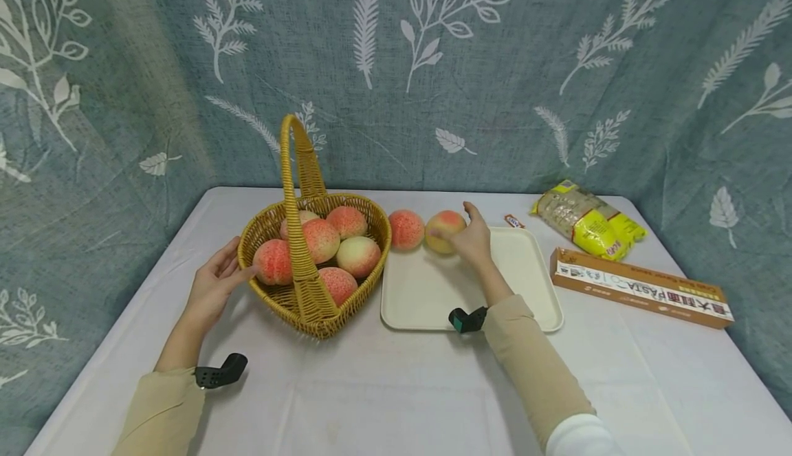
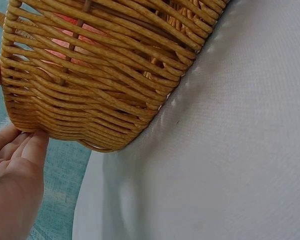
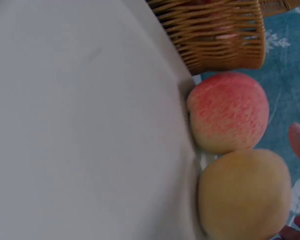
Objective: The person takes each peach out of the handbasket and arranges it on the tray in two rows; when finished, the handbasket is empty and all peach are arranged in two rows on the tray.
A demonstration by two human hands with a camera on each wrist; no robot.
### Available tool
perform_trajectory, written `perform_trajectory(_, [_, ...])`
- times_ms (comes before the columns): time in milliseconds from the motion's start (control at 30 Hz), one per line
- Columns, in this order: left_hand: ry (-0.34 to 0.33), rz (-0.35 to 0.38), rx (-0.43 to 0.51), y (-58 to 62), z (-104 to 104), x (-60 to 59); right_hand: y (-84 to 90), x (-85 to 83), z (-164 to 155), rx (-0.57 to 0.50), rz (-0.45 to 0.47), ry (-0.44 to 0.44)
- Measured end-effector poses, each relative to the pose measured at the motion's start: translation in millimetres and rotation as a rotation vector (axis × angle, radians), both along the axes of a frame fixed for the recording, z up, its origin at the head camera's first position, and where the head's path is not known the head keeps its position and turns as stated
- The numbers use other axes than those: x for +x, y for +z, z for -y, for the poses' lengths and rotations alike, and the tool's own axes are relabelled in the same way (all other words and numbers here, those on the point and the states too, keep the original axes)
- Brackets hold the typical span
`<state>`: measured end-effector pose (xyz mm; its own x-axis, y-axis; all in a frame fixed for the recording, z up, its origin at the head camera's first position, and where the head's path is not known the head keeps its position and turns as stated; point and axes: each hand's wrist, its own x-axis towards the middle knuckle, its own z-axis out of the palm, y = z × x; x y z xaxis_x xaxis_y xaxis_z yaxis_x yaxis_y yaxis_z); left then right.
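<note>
The right hand (image 1: 471, 241) curls around a peach (image 1: 443, 230) at the tray's (image 1: 532, 305) far edge; round and probably light, it suits a cupping grip. The left hand (image 1: 213, 289), fingers straight, touches the basket (image 1: 322, 305) on the table (image 1: 396, 401).

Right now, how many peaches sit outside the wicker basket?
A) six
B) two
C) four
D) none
B: two peaches lie beyond the tray's far edge, one beside the basket, the other under the right hand.
</note>
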<state>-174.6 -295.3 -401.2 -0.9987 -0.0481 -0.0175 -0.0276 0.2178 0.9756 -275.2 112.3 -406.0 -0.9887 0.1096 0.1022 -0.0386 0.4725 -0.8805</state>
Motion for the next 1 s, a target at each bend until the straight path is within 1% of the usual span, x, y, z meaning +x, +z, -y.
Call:
perform_trajectory(133, [0.003, 0.001, -0.005, 0.7, 0.3, -0.3, 10.8, 2.4, 8.9, -0.013, -0.061, 0.025])
perform_trajectory(233, [0.004, 0.000, -0.002, 0.3, 0.1, -0.8, 20.6, 4.6, 20.1, 0.007, -0.094, 0.067])
perform_trajectory(333, [0.003, -0.002, 0.001, 0.0, 0.0, -1.1, 30.0, 7.1, 34.3, 0.038, -0.115, 0.139])
perform_trajectory(433, [0.001, -0.003, 0.011, -0.3, 0.1, -1.0, 38.0, 9.8, 51.1, 0.047, -0.131, 0.234])
perform_trajectory(533, [0.001, 0.000, 0.028, -0.5, 0.3, -0.8, 43.1, 13.7, 70.3, 0.082, -0.140, 0.327])
perform_trajectory(667, [0.003, 0.006, 0.028, 0.2, 0.2, -1.3, 46.6, 20.4, 96.2, 0.195, -0.143, 0.474])
perform_trajectory(733, [0.003, 0.010, 0.017, 0.6, 0.3, -1.6, 49.1, 23.1, 109.0, 0.264, -0.145, 0.565])
perform_trajectory(833, [0.004, 0.018, 0.004, 0.7, 0.7, -1.9, 54.7, 25.3, 128.1, 0.420, -0.160, 0.691])
perform_trajectory(900, [0.005, 0.021, 0.007, 0.7, 1.0, -1.9, 58.7, 25.1, 139.5, 0.543, -0.184, 0.764])
perform_trajectory(967, [0.006, 0.019, 0.015, 0.3, 0.8, -1.9, 62.1, 24.5, 149.3, 0.653, -0.204, 0.810])
perform_trajectory(1000, [0.006, 0.019, 0.015, 0.1, 0.6, -1.8, 62.7, 24.2, 153.0, 0.687, -0.213, 0.828])
